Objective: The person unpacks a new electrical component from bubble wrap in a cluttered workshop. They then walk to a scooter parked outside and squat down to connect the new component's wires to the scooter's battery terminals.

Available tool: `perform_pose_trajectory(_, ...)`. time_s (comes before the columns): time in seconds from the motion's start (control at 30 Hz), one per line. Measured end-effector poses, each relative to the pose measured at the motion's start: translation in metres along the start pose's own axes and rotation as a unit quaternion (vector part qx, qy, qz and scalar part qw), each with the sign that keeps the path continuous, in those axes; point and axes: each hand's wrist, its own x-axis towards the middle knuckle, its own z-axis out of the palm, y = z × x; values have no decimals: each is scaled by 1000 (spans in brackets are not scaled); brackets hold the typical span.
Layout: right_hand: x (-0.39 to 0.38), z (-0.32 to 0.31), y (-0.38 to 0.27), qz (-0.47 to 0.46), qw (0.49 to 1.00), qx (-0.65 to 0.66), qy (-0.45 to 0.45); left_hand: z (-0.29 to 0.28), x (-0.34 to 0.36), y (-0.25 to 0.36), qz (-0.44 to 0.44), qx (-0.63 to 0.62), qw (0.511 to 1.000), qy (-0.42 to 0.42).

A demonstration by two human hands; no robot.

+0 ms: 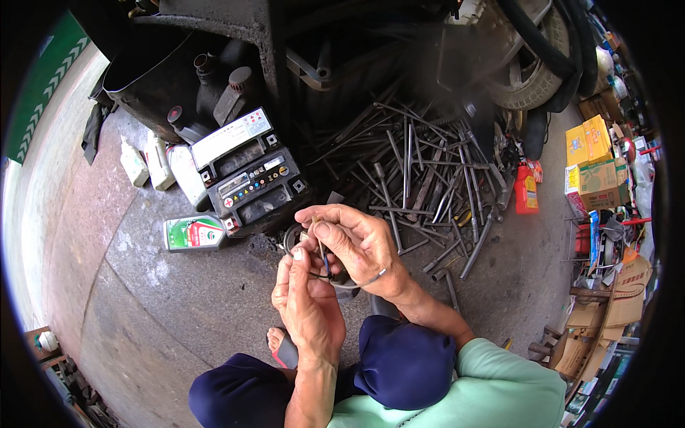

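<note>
In front of my knees, my two hands meet over some thin wires. My left hand is closed, its thumb and fingertips pinching the wires from below. My right hand comes from the right, thumb and fingers closed on the upper ends. A grey cable end with a pale tip sticks out below the right hand. My fingers hide where the wires meet. Behind the hands, partly covered, is a round metal part. Two batteries, black with white labels, stand just beyond to the left.
A heap of metal wrenches and rods lies ahead right. A green-and-white bottle lies left, near white bottles and a black bucket. A red bottle, cartons and a tyre are to the right.
</note>
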Motion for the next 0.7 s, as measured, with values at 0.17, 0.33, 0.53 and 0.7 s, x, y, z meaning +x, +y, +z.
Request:
perform_pose_trajectory(0.17,1,-3,8,-42,997,-65,15,-4,4,-1,-17,2,1000,-8)
perform_pose_trajectory(0.33,-2,-1,6,-141,981,-130,38,-8,4,3,-42,21,998,-31)
perform_pose_trajectory(0.53,3,-15,-4,-184,973,-138,16,-9,1,5,-57,12,997,-53)
perform_pose_trajectory(0.7,2,-19,-5,-212,960,-182,6,-10,1,6,-40,44,997,-41)
